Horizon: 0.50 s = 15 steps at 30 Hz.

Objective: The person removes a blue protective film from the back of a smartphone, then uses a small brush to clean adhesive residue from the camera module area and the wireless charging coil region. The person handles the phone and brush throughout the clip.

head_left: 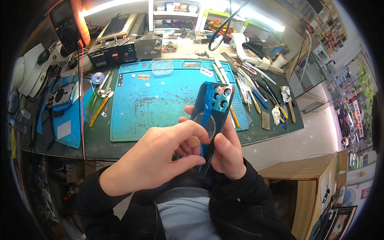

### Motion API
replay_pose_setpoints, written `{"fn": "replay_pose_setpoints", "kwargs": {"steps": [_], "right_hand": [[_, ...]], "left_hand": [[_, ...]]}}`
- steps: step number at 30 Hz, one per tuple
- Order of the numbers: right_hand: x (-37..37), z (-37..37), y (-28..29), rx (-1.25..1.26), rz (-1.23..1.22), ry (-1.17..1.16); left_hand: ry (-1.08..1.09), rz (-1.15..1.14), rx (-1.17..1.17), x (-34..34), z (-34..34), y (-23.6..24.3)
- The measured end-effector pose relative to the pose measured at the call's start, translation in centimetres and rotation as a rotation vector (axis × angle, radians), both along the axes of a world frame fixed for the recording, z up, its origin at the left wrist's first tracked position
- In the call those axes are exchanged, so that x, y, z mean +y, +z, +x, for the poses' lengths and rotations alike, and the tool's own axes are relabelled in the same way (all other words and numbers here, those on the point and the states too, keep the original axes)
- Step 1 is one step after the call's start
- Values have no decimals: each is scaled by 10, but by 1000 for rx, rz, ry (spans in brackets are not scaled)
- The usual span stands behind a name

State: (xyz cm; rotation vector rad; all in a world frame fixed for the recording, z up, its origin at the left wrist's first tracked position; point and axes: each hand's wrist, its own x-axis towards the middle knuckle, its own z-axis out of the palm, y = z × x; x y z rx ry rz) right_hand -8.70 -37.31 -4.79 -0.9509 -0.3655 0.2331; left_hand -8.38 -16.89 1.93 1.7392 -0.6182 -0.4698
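A dark phone (pixel 214 112) stands tilted upright above the front of the blue mat (pixel 144 116), its back facing me, with a camera block at the top and a clear ring on it. My right hand (pixel 226 154) holds it from behind and along its right edge, thumb on the side. My left hand (pixel 166 156) is at the phone's lower left part, curled, with index finger and thumb apart and their tips touching or very near the back; it does not appear to grip anything.
Tweezers and tools (pixel 256 92) lie right of the mat. A small clear tray (pixel 162 66) sits at its back. A black power unit (pixel 112 56) and parts boxes (pixel 170 46) stand behind. A blue pad with phone parts (pixel 60 128) is at left, a wooden cabinet (pixel 296 172) lower right.
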Motion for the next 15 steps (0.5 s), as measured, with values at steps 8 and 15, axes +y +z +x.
{"fn": "replay_pose_setpoints", "kwargs": {"steps": [8,15], "right_hand": [[2,1,-2,3,-49,-8],[0,-1,0,32,65,77]], "left_hand": [[11,-26,-57,0,0,2],[-12,-1,-160,1,1,1]]}}
